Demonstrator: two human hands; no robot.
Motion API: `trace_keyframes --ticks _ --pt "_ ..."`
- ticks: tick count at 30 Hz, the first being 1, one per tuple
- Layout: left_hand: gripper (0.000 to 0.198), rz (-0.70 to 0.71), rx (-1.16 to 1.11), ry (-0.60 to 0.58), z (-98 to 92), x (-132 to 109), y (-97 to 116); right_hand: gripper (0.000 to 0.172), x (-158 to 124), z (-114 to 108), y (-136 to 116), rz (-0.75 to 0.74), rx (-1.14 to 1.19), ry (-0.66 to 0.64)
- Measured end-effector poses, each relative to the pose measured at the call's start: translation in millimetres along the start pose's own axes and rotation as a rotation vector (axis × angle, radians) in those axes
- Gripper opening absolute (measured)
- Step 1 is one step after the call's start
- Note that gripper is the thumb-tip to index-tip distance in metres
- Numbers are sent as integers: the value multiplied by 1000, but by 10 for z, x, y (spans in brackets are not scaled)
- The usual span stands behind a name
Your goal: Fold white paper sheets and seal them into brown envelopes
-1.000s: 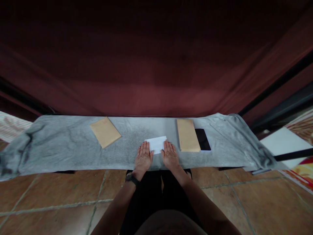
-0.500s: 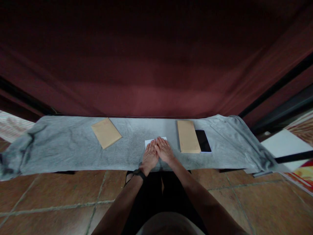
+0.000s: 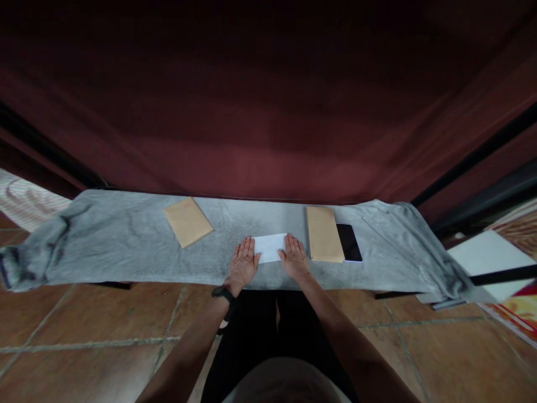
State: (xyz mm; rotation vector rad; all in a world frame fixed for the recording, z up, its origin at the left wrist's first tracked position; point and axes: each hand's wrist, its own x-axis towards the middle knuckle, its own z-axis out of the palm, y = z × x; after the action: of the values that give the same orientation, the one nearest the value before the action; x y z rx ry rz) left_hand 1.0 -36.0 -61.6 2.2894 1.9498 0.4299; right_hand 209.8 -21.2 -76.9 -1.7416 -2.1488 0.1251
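A white folded paper (image 3: 269, 248) lies flat on the grey cloth (image 3: 138, 240) in front of me. My left hand (image 3: 244, 263) rests palm down at the paper's left edge, fingers stretched out and thumb near its lower corner. At the right edge lies my right hand (image 3: 295, 257), also flat, its thumb touching the paper. Off to the left is a single brown envelope (image 3: 188, 221), turned at an angle. A stack of brown envelopes (image 3: 324, 234) sits to the right of my right hand, beside a dark phone or tablet (image 3: 348, 243).
Behind the narrow cloth-covered surface stands a dark red panel (image 3: 268, 168). Brown floor tiles (image 3: 126, 319) show in front. A white board (image 3: 490, 263) and a dark bar are at the far right.
My hands have moved apart from the middle of the paper to its two side edges, uncovering it. The camera view has shifted slightly.
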Motion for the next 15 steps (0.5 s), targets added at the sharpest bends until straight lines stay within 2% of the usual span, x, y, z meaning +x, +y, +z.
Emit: trace_keyframes --ticks 4,6,10,12,15 --pt "60 -13 26 65 -54 -51 129 59 -77 -54 10 18 24 12" --pt "59 67 39 77 -71 -120 229 59 -127 -80 -36 17 50 5" --pt "59 289 38 -30 -62 -291 415 57 -262 -115 -200 -135 127 -99" --pt "60 303 37 -70 -48 -349 454 57 -333 -124 -267 -207 144 -150" --pt "61 302 23 -89 -41 -385 439 59 -409 -136 -290 -223 129 -156"
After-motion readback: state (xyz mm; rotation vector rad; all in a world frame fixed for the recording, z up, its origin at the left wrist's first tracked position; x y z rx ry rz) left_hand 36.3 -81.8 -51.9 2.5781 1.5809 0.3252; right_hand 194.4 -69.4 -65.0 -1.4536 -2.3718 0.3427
